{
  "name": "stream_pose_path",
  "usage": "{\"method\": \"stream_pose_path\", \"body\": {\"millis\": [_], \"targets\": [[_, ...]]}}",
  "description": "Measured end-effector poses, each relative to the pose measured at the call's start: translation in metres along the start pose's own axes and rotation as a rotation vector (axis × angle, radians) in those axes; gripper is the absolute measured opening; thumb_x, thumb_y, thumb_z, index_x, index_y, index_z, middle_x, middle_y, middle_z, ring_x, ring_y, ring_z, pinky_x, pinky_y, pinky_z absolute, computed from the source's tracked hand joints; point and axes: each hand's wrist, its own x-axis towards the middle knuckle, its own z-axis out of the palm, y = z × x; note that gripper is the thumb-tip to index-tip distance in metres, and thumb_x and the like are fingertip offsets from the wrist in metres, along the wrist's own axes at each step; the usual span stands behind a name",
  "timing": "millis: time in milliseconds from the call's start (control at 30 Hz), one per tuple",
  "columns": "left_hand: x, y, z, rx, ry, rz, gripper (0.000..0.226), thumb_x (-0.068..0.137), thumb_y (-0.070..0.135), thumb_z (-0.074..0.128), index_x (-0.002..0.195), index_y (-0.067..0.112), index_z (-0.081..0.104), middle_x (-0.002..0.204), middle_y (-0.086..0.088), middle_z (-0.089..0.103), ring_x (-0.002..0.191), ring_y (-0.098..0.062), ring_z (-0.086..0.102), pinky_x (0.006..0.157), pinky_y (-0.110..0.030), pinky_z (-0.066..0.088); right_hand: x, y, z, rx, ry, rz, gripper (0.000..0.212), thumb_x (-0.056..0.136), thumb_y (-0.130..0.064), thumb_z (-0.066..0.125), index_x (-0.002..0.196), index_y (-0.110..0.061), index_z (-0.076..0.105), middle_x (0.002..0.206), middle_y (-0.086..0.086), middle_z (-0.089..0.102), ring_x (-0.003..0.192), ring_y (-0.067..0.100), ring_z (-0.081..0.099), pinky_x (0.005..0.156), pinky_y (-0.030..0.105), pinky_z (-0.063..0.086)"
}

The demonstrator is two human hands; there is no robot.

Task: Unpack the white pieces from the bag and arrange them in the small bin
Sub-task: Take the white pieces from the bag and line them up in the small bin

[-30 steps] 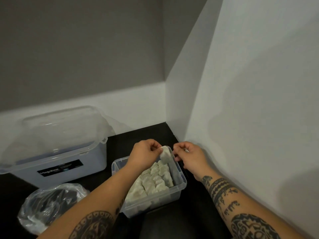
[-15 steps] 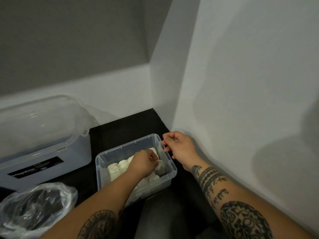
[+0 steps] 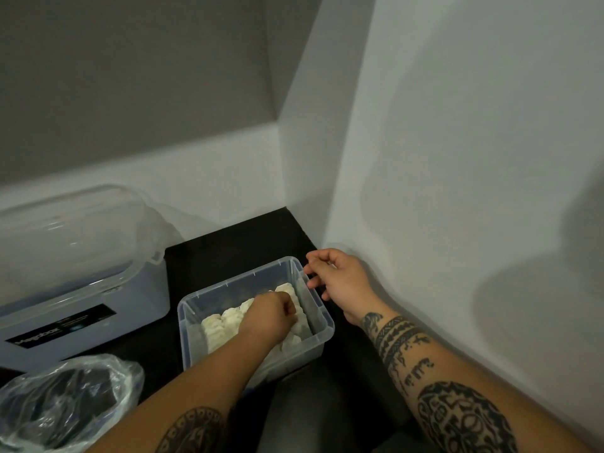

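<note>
Left hand has dropped into small bin, likely seating a piece among white pieces, hold unclear; right hand, loosely curled and empty, touches the rim.

Left hand curled downward, right hand loosely curled

Black for the tabletop; white to cream for the white pieces inside the colourless, see-through small bin; the same glassy transparency, creased with pale highlights, for the bag, dark within. Pale blue-grey for the large bin, with a clear lid and a black label lettered in white. Mid grey above a white lower band for the back wall, plain white for the side wall, and black tattoos: stacked geometric bands and a round ornament on the right forearm, a ringed round motif on the left forearm.
</note>
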Motion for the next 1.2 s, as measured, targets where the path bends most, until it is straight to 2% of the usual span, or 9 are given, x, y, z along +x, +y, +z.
{"method": "stream_pose_path", "body": {"millis": [167, 267, 367, 500, 633, 733, 933, 1033, 1200], "targets": [[-0.006, 0.003, -0.013, -0.077, 0.068, -0.026, 0.014, 0.095, 0.035, 0.068, 0.106, 0.027, 0.070, 0.097, 0.004, 0.070, 0.077, -0.011, 0.068, 0.064, -0.023, 0.050, 0.000, -0.005, -0.001, 0.228, -0.028, 0.089, 0.018, 0.102, -0.023, 0.059, 0.115, -0.012, 0.066, 0.100, 0.010, 0.074, 0.071, 0.016, 0.069, 0.053, 0.023, 0.050], [-0.010, 0.016, -0.037, -0.257, 0.258, 0.071, 0.012, 0.100, 0.032, 0.062, 0.099, 0.023, 0.070, 0.084, 0.007, 0.067, 0.073, -0.009, 0.065, 0.061, -0.017, 0.046, 0.001, -0.016, -0.002, 0.630, -0.122, 0.261, 0.046, 0.104, -0.047, 0.048, 0.126, -0.008, 0.057, 0.113, 0.017, 0.072, 0.087, 0.028, 0.074, 0.057, 0.028, 0.055], [-0.014, 0.036, -0.073, -0.485, 0.422, 0.183, 0.012, 0.099, 0.022, 0.063, 0.105, 0.023, 0.073, 0.099, 0.009, 0.065, 0.082, 0.004, 0.063, 0.068, -0.007, 0.045, 0.004, -0.022, -0.004, 0.822, -0.224, 0.356, 0.072, 0.096, -0.071, 0.036, 0.134, -0.011, 0.048, 0.123, 0.023, 0.070, 0.107, 0.039, 0.071, 0.069, 0.035, 0.061], [-0.015, 0.051, -0.108, -0.407, 0.358, 0.358, 0.019, 0.089, 0.022, 0.074, 0.108, 0.024, 0.075, 0.103, 0.015, 0.058, 0.084, 0.007, 0.056, 0.072, -0.006, 0.042, 0.008, -0.027, 0.001, 0.871, -0.348, 0.401, 0.104, 0.084, -0.087, 0.032, 0.150, -0.007, 0.042, 0.134, 0.023, 0.064, 0.118, 0.038, 0.066, 0.093, 0.045, 0.058], [-0.011, 0.048, -0.116, -0.116, 0.196, 0.371, 0.026, 0.077, 0.045, 0.077, 0.102, 0.038, 0.077, 0.111, 0.015, 0.059, 0.114, -0.010, 0.048, 0.096, -0.028, 0.047, 0.003, -0.041, 0.008, 0.752, -0.462, 0.377, 0.107, 0.081, -0.090, 0.022, 0.142, -0.007, 0.052, 0.136, 0.022, 0.063, 0.125, 0.036, 0.062, 0.102, 0.045, 0.052], [-0.014, 0.047, -0.111, -0.101, 0.213, 0.334, 0.016, 0.079, 0.043, 0.081, 0.093, 0.037, 0.077, 0.114, 0.014, 0.059, 0.114, -0.012, 0.046, 0.094, -0.030, 0.046, 0.002, -0.042, 0.013, 0.680, -0.519, 0.355, 0.109, 0.078, -0.090, 0.025, 0.145, -0.007, 0.049, 0.140, 0.021, 0.060, 0.129, 0.039, 0.058, 0.111, 0.053, 0.044], [-0.024, 0.050, -0.123, -0.294, 0.185, 0.299, 0.011, 0.083, 0.030, 0.083, 0.080, 0.033, 0.073, 0.074, 0.020, 0.070, 0.069, 0.005, 0.066, 0.062, -0.010, 0.047, 0.000, -0.031, 0.010, 0.432, -0.443, 0.219, 0.066, 0.099, -0.064, 0.040, 0.133, -0.012, 0.060, 0.123, 0.018, 0.071, 0.100, 0.031, 0.070, 0.094, 0.047, 0.055], [-0.025, 0.050, -0.130, -0.167, 0.229, 0.332, 0.008, 0.085, 0.030, 0.080, 0.083, 0.035, 0.074, 0.074, 0.018, 0.070, 0.073, 0.002, 0.067, 0.070, -0.020, 0.054, -0.003, -0.021, 0.008, 0.102, -0.259, 0.001, 0.030, 0.103, -0.039, 0.055, 0.114, -0.016, 0.070, 0.111, 0.013, 0.072, 0.096, 0.023, 0.066, 0.084, 0.038, 0.056], [-0.027, 0.050, -0.127, -0.090, 0.284, 0.328, 0.009, 0.087, 0.036, 0.079, 0.093, 0.032, 0.076, 0.081, 0.016, 0.071, 0.080, -0.001, 0.067, 0.077, -0.027, 0.057, -0.007, -0.013, 0.004, -0.127, -0.138, -0.223, 0.013, 0.100, -0.022, 0.063, 0.093, -0.019, 0.073, 0.085, 0.008, 0.073, 0.075, 0.009, 0.063, 0.072, 0.030, 0.053]]}}
